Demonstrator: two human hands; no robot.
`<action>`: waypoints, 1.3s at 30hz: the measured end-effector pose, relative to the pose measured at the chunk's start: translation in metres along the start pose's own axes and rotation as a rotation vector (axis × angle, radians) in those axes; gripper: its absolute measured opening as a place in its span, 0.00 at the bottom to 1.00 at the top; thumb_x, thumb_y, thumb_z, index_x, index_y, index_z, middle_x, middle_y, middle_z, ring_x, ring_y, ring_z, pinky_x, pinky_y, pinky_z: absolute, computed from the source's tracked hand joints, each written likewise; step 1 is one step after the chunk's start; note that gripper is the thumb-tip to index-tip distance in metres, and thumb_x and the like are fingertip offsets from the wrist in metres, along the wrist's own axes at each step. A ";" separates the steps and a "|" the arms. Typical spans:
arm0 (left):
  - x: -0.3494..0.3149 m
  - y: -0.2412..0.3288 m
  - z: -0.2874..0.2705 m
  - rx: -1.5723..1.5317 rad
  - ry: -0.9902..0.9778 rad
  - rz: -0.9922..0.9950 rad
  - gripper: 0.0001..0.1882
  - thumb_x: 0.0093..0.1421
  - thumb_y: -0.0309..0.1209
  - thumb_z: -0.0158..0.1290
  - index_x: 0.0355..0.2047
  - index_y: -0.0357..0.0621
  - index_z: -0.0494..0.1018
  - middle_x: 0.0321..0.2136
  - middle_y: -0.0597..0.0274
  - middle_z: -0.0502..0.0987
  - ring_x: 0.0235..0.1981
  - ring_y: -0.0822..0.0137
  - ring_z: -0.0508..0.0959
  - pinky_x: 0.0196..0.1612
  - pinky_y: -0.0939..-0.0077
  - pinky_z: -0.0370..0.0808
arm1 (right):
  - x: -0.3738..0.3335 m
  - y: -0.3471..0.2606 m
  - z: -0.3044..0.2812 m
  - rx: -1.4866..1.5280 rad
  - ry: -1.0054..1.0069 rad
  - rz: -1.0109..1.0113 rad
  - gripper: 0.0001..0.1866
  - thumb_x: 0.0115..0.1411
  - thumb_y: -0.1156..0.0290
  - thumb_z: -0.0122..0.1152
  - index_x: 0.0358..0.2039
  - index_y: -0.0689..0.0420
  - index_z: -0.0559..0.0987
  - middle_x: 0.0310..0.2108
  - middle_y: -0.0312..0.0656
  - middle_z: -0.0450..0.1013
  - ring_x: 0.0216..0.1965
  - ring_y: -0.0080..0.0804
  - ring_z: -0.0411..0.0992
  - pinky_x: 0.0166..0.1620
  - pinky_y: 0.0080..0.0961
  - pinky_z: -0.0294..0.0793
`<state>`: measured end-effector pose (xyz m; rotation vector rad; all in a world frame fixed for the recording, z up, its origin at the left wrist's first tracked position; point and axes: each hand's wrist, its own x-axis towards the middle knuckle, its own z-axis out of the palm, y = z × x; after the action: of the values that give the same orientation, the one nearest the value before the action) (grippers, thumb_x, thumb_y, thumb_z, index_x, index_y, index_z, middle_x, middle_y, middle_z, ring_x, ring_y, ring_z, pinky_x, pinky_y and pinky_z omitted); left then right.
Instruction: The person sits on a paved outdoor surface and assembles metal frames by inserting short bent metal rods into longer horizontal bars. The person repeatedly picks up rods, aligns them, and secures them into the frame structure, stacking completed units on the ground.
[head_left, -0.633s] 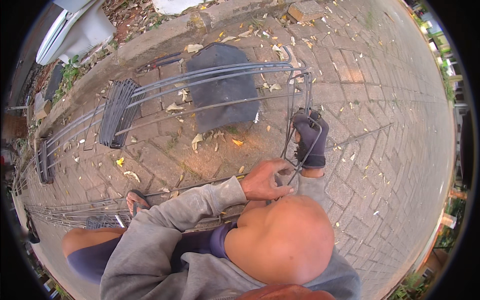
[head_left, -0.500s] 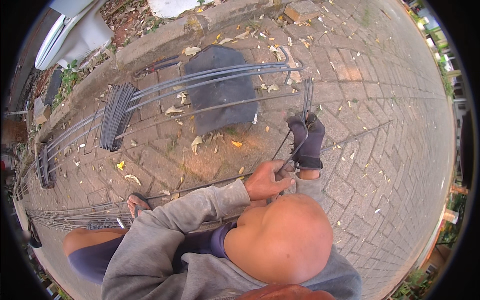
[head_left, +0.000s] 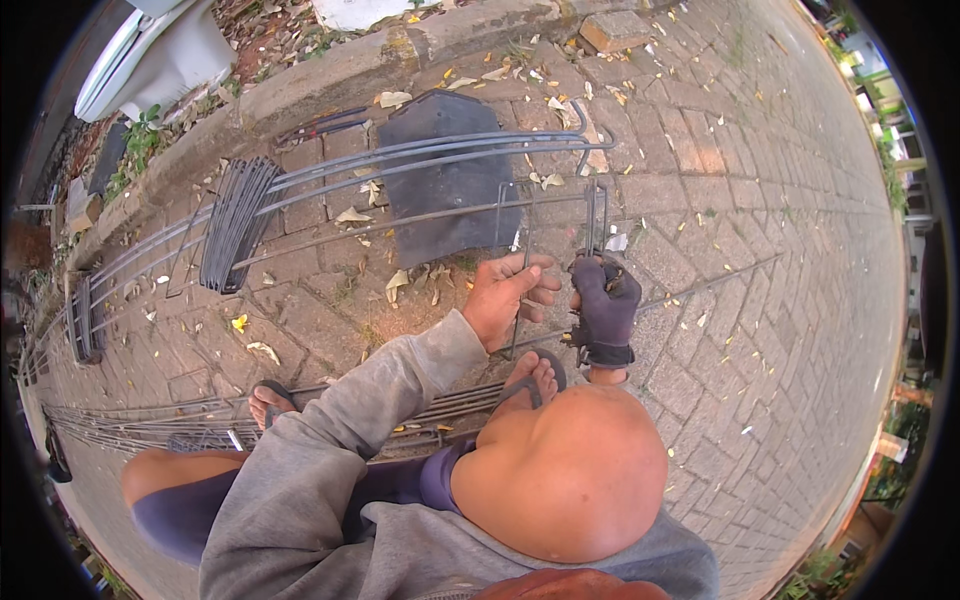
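My bare left hand (head_left: pixel 508 298) is closed loosely around a thin bent steel stirrup (head_left: pixel 527 232), which stands upright between thumb and fingers. To its right, my right hand (head_left: pixel 606 300), in a dark fingerless glove, grips several narrow bent steel stirrups (head_left: pixel 597 215) whose ends point away from me. Their lower parts are hidden by the glove. Beyond both hands, long steel bars (head_left: pixel 430 150) with hooked right ends cross over a dark flat sheet (head_left: pixel 450 237). A bundle of stirrups (head_left: pixel 235 225) is looped around these bars on the left.
Another stirrup bundle (head_left: pixel 85 322) hangs on the bars at far left. Several long rods (head_left: pixel 150 418) lie on the brick paving near my sandalled feet (head_left: pixel 530 378). A stone curb (head_left: pixel 310 85), a white toilet (head_left: pixel 165 70) and a loose block (head_left: pixel 612 32) stand at the back.
My left hand has moved away from me and slightly left, bringing a stirrup upright, apart from the right hand. My right hand has turned and come slightly nearer, still gripping its stirrups.
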<state>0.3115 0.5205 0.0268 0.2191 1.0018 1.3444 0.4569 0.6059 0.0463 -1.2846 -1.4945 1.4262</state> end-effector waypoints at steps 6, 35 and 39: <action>0.004 -0.003 0.001 -0.280 -0.097 -0.064 0.20 0.73 0.32 0.46 0.61 0.37 0.67 0.54 0.54 0.76 0.53 0.59 0.78 0.51 0.52 0.79 | -0.014 0.009 0.029 -0.183 0.012 -0.141 0.09 0.62 0.71 0.65 0.29 0.63 0.84 0.21 0.37 0.78 0.20 0.21 0.75 0.23 0.21 0.73; -0.002 0.015 0.006 -0.242 -0.098 -0.068 0.12 0.71 0.30 0.51 0.52 0.44 0.68 0.50 0.51 0.78 0.52 0.54 0.80 0.48 0.46 0.83 | 0.007 0.004 -0.029 0.075 -0.004 0.234 0.11 0.67 0.65 0.63 0.33 0.59 0.83 0.20 0.31 0.73 0.17 0.17 0.66 0.21 0.16 0.64; -0.002 0.014 0.021 -0.338 -0.107 -0.013 0.13 0.71 0.26 0.50 0.54 0.41 0.67 0.46 0.52 0.78 0.48 0.56 0.81 0.47 0.48 0.84 | 0.004 0.019 -0.024 -0.278 -0.022 -0.158 0.13 0.67 0.65 0.61 0.38 0.64 0.84 0.26 0.35 0.77 0.26 0.21 0.73 0.30 0.22 0.72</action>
<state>0.3169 0.5312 0.0488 0.0290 0.6727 1.4510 0.4820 0.6154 0.0311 -1.2818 -1.8152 1.1649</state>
